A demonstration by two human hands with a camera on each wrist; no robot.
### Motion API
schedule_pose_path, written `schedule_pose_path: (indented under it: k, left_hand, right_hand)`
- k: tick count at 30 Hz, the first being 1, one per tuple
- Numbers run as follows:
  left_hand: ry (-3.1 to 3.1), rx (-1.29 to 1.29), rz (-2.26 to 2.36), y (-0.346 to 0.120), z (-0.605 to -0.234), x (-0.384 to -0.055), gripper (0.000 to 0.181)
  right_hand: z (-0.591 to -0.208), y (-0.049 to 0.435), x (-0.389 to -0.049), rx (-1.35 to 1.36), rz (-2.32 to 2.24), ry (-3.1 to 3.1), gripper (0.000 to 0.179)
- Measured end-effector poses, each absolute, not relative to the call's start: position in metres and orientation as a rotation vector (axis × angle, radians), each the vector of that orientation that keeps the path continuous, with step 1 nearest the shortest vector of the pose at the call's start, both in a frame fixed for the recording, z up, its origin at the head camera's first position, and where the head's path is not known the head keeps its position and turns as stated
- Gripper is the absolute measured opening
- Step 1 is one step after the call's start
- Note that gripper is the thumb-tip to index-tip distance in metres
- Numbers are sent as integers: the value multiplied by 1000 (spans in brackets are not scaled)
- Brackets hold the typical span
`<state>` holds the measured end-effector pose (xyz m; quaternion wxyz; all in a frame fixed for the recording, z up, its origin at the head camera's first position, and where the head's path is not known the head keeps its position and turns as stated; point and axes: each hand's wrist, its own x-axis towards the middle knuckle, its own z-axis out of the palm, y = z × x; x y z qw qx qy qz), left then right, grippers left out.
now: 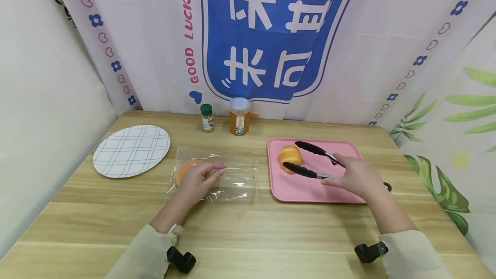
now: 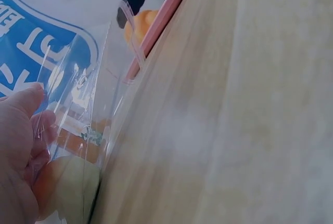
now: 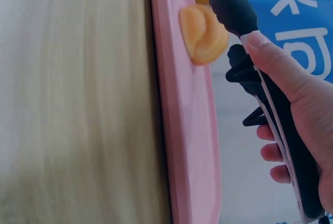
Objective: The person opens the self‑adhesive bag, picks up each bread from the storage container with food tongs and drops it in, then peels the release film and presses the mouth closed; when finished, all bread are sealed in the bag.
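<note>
My left hand (image 1: 197, 182) pinches the upper film of a clear plastic bag (image 1: 237, 180) lying on the table. Inside the bag is a round orange-and-pale bun (image 2: 70, 187), partly covered by that hand in the head view. My right hand (image 1: 354, 176) grips a pair of tongs (image 3: 299, 156) with black tips and metal arms. The tongs' tips stand apart close by a golden bread roll (image 1: 289, 155), one on its far side and one across its near edge in the head view. The roll sits at the left part of a pink tray (image 1: 310, 193).
A white plate (image 1: 131, 152) with blue grid lines lies at the left. Along the back stand a small green-capped shaker (image 1: 207, 119) and a jar (image 1: 239, 117) of amber contents. Behind them hangs a printed curtain (image 1: 155, 33). Bare wood shows along the table's front (image 1: 271, 240).
</note>
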<state>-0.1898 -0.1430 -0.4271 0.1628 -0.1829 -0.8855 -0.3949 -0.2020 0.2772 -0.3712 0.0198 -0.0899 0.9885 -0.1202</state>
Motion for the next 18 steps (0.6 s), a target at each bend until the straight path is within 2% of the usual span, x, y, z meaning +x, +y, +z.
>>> schedule_pose_path:
  k: [18]
  left_hand:
    - [-2528, -550, -1126, -142, -425, -189, 16]
  right_hand:
    - [-388, 282, -204, -238, -365, 3066, 93]
